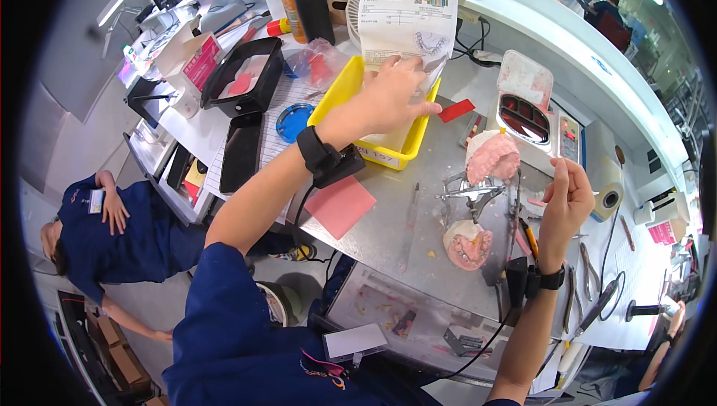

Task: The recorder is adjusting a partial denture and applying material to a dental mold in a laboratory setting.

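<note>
My left hand (392, 92) reaches over a yellow tray (347, 92), its fingers spread on a printed paper sheet (407, 25) that leans up at the tray's far end. The sheet carries a drawing of a dental arch. On the right, my right hand (567, 200) hovers with fingers curled in, and nothing shows between them. Left of it stands a metal dental articulator (472, 193), opened wide. Its upper pink-and-white dental model (493, 158) is tilted up, and the lower dental model (469, 246) rests near the table's front.
A pink wax sheet (340, 206) lies by the front edge, a red wax strip (456, 111) beside the tray. Behind the articulator sits an opened wax heater (526, 115). Pliers (588, 271) and other tools lie at right. A co-worker (127, 219) is at far left.
</note>
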The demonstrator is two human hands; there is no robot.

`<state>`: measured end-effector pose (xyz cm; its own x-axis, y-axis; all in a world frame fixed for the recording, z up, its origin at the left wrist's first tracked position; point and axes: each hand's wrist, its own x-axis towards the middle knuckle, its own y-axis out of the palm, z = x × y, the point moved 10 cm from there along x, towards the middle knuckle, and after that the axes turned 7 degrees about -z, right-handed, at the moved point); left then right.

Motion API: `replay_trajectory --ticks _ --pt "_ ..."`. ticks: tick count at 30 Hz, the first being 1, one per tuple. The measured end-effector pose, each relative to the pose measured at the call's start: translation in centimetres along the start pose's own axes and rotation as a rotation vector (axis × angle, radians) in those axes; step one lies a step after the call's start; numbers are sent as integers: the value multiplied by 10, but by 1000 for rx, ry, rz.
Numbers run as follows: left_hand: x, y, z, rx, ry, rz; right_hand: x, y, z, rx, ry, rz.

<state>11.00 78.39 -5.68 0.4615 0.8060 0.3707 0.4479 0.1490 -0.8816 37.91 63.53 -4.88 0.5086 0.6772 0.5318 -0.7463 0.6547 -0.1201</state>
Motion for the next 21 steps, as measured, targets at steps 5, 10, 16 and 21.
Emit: replay_trajectory --ticks 5,10,16,21 --pt "-4 2 -14 47 81 -12 0 1 0 -2 4 4" --pt "-1 3 -19 6 105 -2 0 1 4 -6 -8 0" --pt "2 4 -18 -42 185 -83 3 -3 5 -62 -39 -24" --pt "-4 0 -15 -98 262 -235 3 -4 0 12 2 -46"
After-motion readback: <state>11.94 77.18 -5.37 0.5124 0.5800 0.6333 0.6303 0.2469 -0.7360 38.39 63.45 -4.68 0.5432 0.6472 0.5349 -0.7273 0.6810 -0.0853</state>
